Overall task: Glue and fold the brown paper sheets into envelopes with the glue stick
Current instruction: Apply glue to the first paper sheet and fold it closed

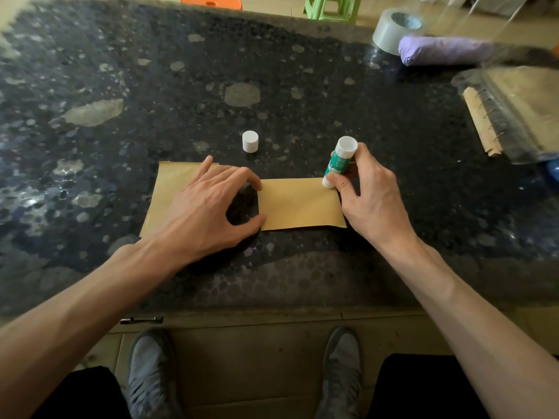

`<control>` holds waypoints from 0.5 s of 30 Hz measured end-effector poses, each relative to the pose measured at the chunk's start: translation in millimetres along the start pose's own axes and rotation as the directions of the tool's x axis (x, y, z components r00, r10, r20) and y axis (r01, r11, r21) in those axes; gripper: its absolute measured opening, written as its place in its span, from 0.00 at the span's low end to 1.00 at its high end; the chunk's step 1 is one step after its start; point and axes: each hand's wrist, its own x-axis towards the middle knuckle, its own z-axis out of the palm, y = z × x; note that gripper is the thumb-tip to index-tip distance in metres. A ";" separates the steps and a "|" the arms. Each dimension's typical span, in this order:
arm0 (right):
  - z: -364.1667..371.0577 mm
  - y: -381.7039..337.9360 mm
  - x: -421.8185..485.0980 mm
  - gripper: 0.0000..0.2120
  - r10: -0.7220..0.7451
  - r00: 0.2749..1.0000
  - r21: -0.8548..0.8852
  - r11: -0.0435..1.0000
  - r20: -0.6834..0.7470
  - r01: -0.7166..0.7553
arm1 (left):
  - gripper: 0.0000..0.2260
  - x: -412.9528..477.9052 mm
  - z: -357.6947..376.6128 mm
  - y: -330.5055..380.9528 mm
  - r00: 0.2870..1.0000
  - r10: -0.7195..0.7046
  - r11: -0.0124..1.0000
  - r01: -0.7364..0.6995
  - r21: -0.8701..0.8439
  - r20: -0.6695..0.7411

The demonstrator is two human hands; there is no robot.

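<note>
Brown paper sheet point(302, 204) lay pinned under the unclenched left hand point(205, 207); right hand point(369, 192) grasped the glue stick point(337, 163), apparently gluing the edge; folding seemed next.

The left hand point(205, 207) covers part of the brown paper sheet point(302, 204).

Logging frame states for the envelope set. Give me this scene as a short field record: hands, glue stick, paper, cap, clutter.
left hand: presses down on the brown paper sheet
right hand: grips the glue stick, tilted, lower end at the sheet's far right corner
white cap: off, standing on the table beyond the sheet
table: dark, speckled
clutter, far right: tape roll, purple folded umbrella
</note>
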 end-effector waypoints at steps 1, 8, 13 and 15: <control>-0.5 0.1 -0.2 0.15 -0.002 1.000 0.001 1.000 -0.002 0.002 | 0.20 0.1 -0.1 0.1 1.000 0.001 1.000 -0.001 0.006 0.002; -2.8 3.8 -4.8 0.13 0.010 0.997 0.058 0.998 -0.079 -0.005 | 0.20 1.4 -0.9 1.6 1.000 -0.001 0.999 0.001 0.038 0.007; -18.2 9.6 -0.2 0.14 0.193 0.947 0.347 0.933 -0.257 -0.096 | 0.21 1.7 -1.8 2.6 1.000 0.003 0.999 -0.004 0.045 0.017; -24.3 8.9 3.0 0.14 0.286 0.917 0.454 0.880 -0.276 -0.138 | 0.20 2.8 -1.8 1.7 1.000 0.010 0.999 -0.011 0.040 0.013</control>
